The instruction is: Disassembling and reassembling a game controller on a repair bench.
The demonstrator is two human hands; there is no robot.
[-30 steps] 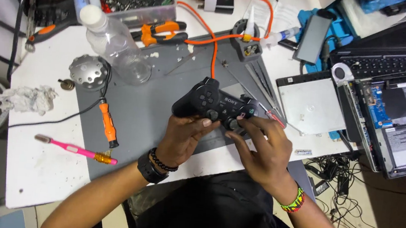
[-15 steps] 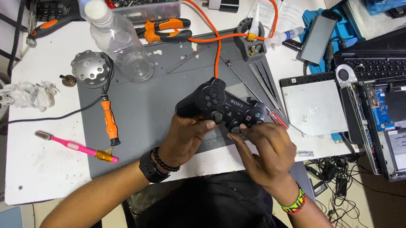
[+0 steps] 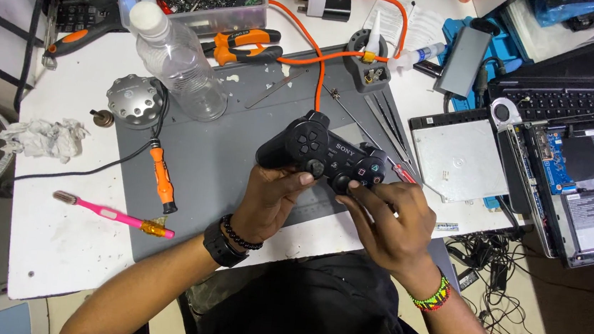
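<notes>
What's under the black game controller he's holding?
The controller sits above a grey mat, held by the left hand and right hand. Its underside and the mat right beneath are hidden.

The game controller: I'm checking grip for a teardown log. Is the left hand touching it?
Touching. The head view shows the left hand cupping the black game controller from below, its thumb pressed beside the left stick.

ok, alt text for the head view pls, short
Both hands, left hand and right hand, hold a black game controller over a grey work mat on a white bench. Nearby lie an orange screwdriver, a clear plastic bottle and an opened laptop.
</notes>
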